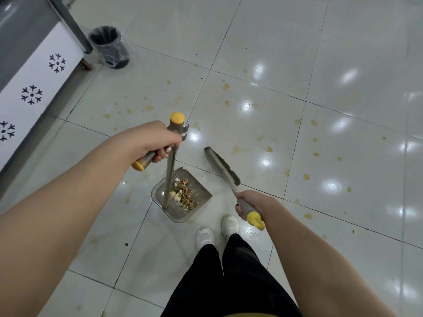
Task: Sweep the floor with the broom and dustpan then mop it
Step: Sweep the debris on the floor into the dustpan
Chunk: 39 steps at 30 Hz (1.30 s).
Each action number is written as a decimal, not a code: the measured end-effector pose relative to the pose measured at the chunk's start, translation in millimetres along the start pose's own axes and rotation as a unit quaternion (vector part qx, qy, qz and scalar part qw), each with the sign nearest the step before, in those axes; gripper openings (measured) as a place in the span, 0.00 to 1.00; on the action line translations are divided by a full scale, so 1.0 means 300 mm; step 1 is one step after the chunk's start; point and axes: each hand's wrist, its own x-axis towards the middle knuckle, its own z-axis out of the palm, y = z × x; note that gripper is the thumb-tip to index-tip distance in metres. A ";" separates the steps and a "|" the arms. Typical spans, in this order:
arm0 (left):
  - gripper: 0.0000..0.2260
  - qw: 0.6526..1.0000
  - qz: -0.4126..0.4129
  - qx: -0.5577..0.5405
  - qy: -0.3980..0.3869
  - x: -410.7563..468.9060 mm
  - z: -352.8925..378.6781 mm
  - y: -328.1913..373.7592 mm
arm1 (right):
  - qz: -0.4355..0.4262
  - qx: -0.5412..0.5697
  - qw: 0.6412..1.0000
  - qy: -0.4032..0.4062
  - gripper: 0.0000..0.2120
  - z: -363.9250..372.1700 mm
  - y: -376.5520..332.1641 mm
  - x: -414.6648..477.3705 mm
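Left hand (158, 143), arm extended, is gripping grey yellow-capped metal dustpan (202, 194) handle; right hand (254, 205) is gripping grey-bristled yellow-ended broom (222, 167), angled floorward.

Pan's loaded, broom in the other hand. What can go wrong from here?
1. The debris lies loose in the dustpan, which the left hand holds by its handle; a tilt on the way to the bin may spill it.
2. The broom in the right hand is close to the dustpan; a stray stroke could knock it.
3. Yellow stains dot the floor; the shoes may track them before mopping.
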 end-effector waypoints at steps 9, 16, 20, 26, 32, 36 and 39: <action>0.08 1.000 0.000 0.008 0.005 -0.023 0.013 -0.013 | 0.079 -0.139 0.974 -0.161 0.19 -0.066 -0.150 -0.171; 0.08 1.000 -0.003 0.007 0.002 -0.035 0.030 -0.024 | 0.049 -0.196 0.976 -0.079 0.15 -0.078 -0.175 -0.190; 0.09 1.000 -0.007 0.007 0.008 -0.038 0.023 -0.040 | -0.001 -0.149 0.988 -0.031 0.12 -0.022 -0.115 -0.096; 0.09 1.000 -0.017 0.000 0.025 -0.053 -0.002 -0.058 | 0.058 -0.195 0.972 -0.116 0.14 0.055 -0.076 -0.055; 0.08 0.996 -0.038 -0.062 0.045 -0.077 -0.006 -0.106 | 0.073 -0.228 0.963 -0.121 0.18 -0.100 -0.232 -0.186; 0.09 0.993 -0.040 -0.096 0.054 -0.087 0.003 -0.136 | 0.054 -0.243 0.965 -0.088 0.18 -0.101 -0.280 -0.202; 0.09 0.993 -0.042 -0.099 0.058 -0.090 0.012 -0.143 | 0.036 -0.257 0.963 -0.074 0.17 -0.030 -0.273 -0.157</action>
